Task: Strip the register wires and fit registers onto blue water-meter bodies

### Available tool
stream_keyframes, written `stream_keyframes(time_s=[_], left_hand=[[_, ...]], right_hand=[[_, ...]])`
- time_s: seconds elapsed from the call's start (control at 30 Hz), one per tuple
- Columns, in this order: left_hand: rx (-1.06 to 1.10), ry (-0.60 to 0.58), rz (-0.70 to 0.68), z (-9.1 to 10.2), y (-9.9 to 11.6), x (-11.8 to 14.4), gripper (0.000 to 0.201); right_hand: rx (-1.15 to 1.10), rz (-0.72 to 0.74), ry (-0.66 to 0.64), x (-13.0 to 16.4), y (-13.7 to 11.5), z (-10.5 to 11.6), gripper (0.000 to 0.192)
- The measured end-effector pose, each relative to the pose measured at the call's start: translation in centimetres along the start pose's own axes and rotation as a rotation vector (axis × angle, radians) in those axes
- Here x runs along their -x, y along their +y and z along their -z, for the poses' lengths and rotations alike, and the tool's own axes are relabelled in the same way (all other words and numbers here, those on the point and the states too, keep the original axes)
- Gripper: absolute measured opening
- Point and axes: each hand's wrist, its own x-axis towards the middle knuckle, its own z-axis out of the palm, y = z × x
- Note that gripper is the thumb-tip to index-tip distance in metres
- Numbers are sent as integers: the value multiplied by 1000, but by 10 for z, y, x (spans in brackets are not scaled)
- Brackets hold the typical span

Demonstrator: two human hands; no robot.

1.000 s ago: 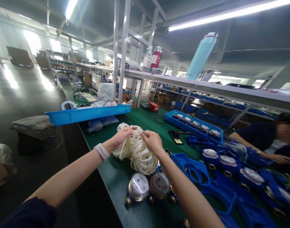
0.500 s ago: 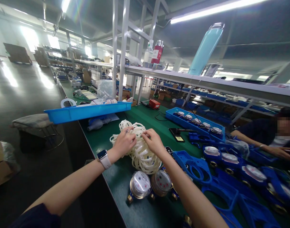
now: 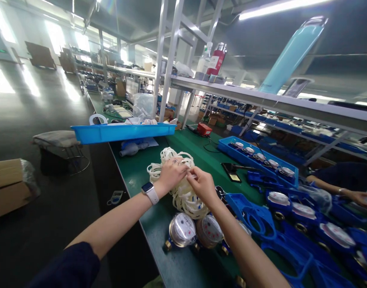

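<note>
— So, what is being held by the two hands?

— One white ring is pinched between the left hand (image 3: pixel 171 175) and the right hand (image 3: pixel 203 185). Both hands are closed on it with the fingertips. The ring is held just above a big pile of white rings (image 3: pixel 183 188).

— Where is the pile found?

— It is laid on the green table (image 3: pixel 135 172), near the middle, right under the hands. A watch (image 3: pixel 150 192) is worn on the left wrist.

— What is seen close to the hands?

— Two round meters (image 3: pixel 195 231) are set side by side, just near of the pile. Blue plastic frames (image 3: pixel 252 216) are laid to the right of them. More meters are lined up in a long blue tray (image 3: pixel 258 158), farther off on the right.

— And on the left?

— A flat blue tray (image 3: pixel 123 132) is placed at the far left side of the table. A stool (image 3: pixel 59 142) is seen on the floor, left of it.

— Is someone else there?

— Yes, another person's hand (image 3: pixel 361 197) is rested on the table at the far right, well apart from the two hands.
</note>
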Motion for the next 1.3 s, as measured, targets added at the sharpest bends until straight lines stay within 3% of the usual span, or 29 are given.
stream_keyframes(time_s=[0.13,0.37,0.5,0.63,0.7,0.77,0.93,1.13,1.3], left_hand=[[0,-5,64,-1,-5,1,17],[37,-99,-34,12,-15,3,21],[-6,-175,-111,20,-26,-2,28],[-78,-157,-84,14,-33,-5,19],[-98,-136,-54,9,-35,-6,17],[-98,-129,-51,6,-36,-6,18],[-79,-175,-108,5,-39,-9,24],[-85,-206,-123,2,-39,-18,17],[-89,-206,-129,2,-40,-23,18]], right_hand=[[-19,33,-23,9,-6,6,20],[-132,-70,154,-8,2,24,33],[-274,-126,77,-20,3,18,51],[-295,-173,-31,-23,1,11,66],[-201,-224,-30,-25,1,9,60],[-64,-276,-57,-28,0,7,41],[251,-321,-230,-45,-12,1,14],[421,-378,-334,-59,-26,-7,21],[358,-438,-301,-57,-10,-15,24]])
